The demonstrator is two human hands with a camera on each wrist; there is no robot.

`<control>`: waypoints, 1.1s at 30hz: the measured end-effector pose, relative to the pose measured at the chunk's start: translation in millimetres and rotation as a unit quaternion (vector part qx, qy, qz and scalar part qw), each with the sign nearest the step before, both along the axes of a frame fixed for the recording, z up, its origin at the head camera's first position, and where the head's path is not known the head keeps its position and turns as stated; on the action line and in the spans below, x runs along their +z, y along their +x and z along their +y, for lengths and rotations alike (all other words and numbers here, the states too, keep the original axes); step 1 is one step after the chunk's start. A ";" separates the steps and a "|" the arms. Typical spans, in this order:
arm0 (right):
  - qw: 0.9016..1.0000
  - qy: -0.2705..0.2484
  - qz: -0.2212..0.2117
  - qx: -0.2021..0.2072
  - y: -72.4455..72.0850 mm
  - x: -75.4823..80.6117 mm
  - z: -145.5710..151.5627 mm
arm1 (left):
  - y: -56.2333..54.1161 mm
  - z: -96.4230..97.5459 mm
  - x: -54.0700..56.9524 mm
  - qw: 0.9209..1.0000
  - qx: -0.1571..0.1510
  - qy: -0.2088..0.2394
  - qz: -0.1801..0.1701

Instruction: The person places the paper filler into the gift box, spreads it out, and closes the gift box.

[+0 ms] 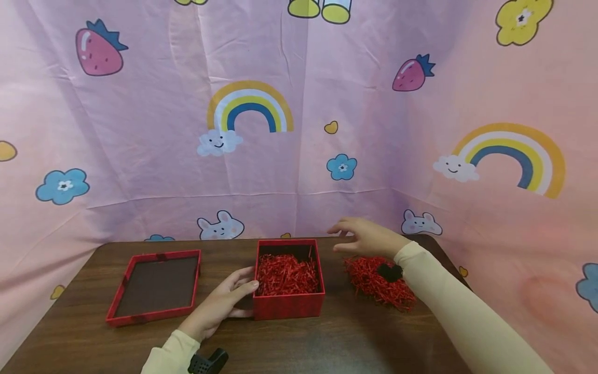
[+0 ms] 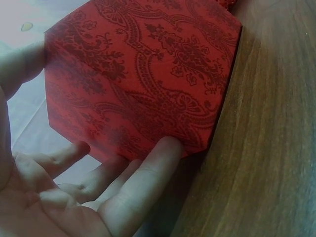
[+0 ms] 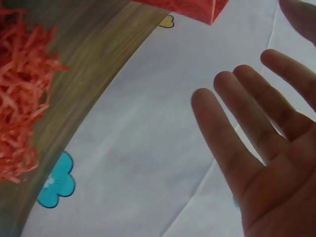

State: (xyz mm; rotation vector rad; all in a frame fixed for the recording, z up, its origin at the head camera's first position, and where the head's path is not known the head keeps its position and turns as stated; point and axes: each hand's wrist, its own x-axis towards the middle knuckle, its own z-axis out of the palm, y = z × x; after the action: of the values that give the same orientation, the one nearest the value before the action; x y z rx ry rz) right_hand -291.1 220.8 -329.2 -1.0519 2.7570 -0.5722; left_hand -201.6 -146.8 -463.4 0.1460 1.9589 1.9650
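A red box (image 1: 288,306) with a dark paisley-like pattern stands on the table, filled with red shredded paper (image 1: 287,275). My left hand (image 1: 219,301) rests against the left side of the box, fingers spread and thumb at its top rim. In the left wrist view the fingertips (image 2: 168,148) lie along the patterned wall (image 2: 143,74). My right hand (image 1: 366,236) hovers to the right of the box, holding nothing, fingers extended and apart. Below that hand is a loose heap of red shredded paper (image 1: 374,288), partly hidden by the wrist.
The red-rimmed box lid (image 1: 112,319) lies inside up on the left of the brown wooden table (image 1: 280,345). A patterned cloth backdrop (image 1: 261,171) rises behind the table and along its right side.
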 end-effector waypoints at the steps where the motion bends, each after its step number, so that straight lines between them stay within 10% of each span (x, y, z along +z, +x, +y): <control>1: 1.000 -0.008 -0.002 -0.005 0.3 -1.4 3.0 | 0.2 -0.1 0.2 1.000 -0.001 0.001 0.001; 15: 0.995 -0.088 -0.033 -0.028 4.6 -19.4 66.8 | 0.7 -2.0 0.4 1.000 -0.003 0.005 -0.030; 33: 0.990 -0.035 -0.072 -0.116 32.8 -71.3 122.7 | 2.0 0.9 5.8 1.000 -0.007 0.009 -0.028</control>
State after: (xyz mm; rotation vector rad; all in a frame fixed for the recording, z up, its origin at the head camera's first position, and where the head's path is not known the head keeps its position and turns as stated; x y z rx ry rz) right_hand -258.3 343.5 -400.5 -0.6755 2.7656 -0.7472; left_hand -199.5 -145.9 -457.5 0.1076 1.9015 1.9576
